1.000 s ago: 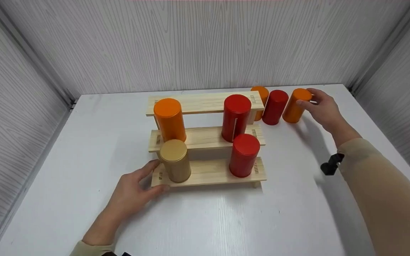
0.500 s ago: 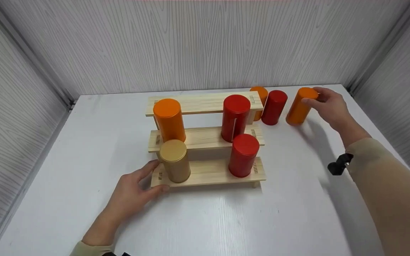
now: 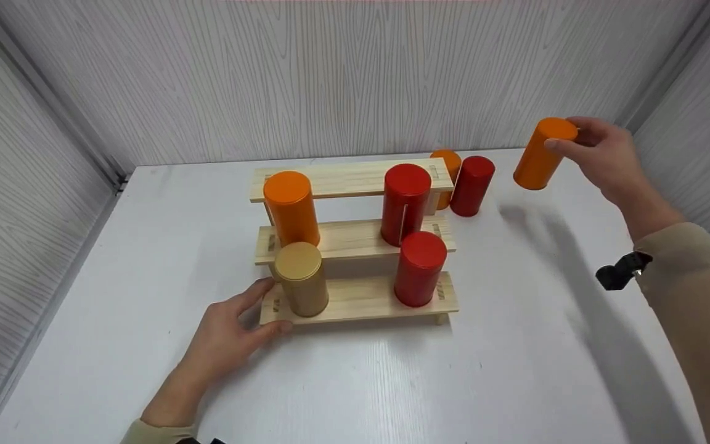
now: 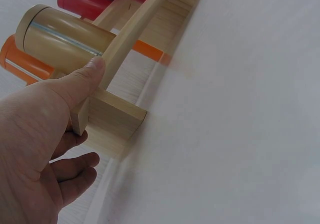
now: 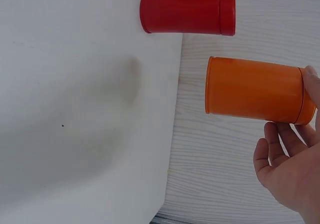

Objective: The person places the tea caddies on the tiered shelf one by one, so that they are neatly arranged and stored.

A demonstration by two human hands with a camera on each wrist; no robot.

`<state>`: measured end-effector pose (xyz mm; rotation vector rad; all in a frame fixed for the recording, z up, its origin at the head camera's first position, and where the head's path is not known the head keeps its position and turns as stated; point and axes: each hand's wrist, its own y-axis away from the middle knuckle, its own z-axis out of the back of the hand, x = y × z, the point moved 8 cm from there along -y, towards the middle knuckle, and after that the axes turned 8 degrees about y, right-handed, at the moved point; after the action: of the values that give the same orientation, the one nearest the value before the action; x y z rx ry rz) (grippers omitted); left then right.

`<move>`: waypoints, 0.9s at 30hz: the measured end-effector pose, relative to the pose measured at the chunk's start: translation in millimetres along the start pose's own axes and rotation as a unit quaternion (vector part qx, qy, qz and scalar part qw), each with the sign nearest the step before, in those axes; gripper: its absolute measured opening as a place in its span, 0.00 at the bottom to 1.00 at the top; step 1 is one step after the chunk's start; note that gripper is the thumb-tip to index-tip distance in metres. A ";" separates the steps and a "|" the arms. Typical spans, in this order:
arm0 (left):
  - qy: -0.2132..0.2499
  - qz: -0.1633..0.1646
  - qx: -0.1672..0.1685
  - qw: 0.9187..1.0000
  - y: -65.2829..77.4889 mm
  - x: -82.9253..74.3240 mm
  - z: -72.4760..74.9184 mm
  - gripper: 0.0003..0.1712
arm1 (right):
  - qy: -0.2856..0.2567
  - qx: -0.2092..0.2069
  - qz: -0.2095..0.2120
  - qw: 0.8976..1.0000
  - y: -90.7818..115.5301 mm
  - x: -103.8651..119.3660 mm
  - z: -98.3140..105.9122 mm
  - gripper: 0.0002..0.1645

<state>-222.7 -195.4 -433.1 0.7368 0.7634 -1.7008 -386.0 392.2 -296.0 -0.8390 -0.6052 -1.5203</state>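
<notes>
Orange canister (image 3: 538,161) in right fingers (image 5: 274,141) now off the tabletop (image 3: 361,382).

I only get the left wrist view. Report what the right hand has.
Observer: The right hand holds an orange can near its top.
Operator: Tell me if the base of that can rests on something.
Observer: It does not; in the head view the can hangs above the table, with its shadow lying apart from it.
Operator: Now give me what stands at the right end of the rack.
Observer: A red can stands on the table there, next to a second orange can that the rack partly hides.
</notes>
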 end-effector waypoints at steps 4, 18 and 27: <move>-0.003 0.005 0.000 1.000 -0.3 0.9 0.6 0.49 | -0.018 -0.006 0.017 1.000 3.9 20.4 9.9 0.41; -0.002 0.005 0.004 1.000 -4.1 2.7 0.4 0.48 | 0.009 0.001 0.093 0.996 21.0 102.7 -2.5 0.35; 0.002 0.010 0.004 1.000 -4.4 4.6 1.7 0.49 | -0.018 0.017 0.172 0.985 28.3 159.3 -33.2 0.35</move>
<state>-228.1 -198.4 -435.1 0.7512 0.7495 -1.6872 -363.7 265.8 -192.0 -0.8961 -0.4819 -1.1797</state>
